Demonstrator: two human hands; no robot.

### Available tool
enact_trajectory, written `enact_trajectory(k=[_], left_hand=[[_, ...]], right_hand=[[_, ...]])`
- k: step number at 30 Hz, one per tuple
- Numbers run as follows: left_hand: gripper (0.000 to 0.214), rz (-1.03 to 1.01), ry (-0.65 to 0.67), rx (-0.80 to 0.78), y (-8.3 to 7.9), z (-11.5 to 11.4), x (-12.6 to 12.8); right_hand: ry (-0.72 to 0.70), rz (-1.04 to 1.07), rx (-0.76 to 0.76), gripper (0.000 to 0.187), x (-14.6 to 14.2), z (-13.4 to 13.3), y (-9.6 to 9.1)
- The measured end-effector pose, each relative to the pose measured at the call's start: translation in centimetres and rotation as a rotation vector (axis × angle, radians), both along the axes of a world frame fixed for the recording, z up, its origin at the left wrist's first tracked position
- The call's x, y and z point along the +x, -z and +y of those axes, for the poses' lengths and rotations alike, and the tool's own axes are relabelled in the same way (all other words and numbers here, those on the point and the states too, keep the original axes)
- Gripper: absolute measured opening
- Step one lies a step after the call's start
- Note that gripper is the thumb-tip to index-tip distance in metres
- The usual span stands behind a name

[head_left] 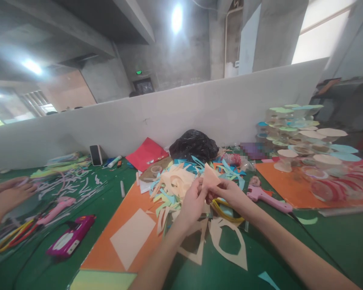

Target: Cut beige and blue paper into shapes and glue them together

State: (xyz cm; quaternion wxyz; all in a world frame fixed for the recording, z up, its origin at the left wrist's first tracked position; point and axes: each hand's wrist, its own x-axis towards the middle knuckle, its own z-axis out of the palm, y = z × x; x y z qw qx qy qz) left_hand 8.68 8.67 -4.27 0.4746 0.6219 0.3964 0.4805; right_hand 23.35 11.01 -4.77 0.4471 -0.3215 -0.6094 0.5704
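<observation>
Two pinches: my left hand and right hand grip a peach paper piece between fingertips, raised above the scraps so its point stands free.

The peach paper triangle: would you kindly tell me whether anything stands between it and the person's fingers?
Nothing visible does. The left hand and right hand both hold the peach paper triangle directly, with the fingers against the paper.

Bare left forearm — bare right forearm
</observation>
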Motion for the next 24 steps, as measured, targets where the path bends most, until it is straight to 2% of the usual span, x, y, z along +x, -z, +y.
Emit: enact_trajectory(k=[4,7,10,15,20,24], left_hand=[[0.034,-0.039,0.033,0.003,-0.4,-0.1,0.4],[0.032,-0.061,0.021,-0.017,-0.6,-0.1,0.6],[0.031,-0.039,-0.017,-0.027,-0.6,-0.2,0.6],[0.032,0.034,-0.092,-0.034,0.1,0.1,0.4],[0.031,0.053,-0.05,-0.017,0.5,0.5,0.2],[0.034,0.142,-0.022,-0.015,0.2,0.3,0.2]], right_hand=[[0.062,-0.077,-0.009,0.048,1.1,0.2,-0.7],[0.023,-0.032,-0.025,0.049,1.7,0.4,-1.0],[0.002,0.044,-0.064,0.051,1.8,0.5,-0.7],[0.078,0.074,-0.161,0.054,1.6,0.8,0.1],[0.177,-0.046,-0.122,0.05,1.9,1.1,0.3],[0.241,-0.085,-0.079,0.043,2.2,1.1,0.4]])
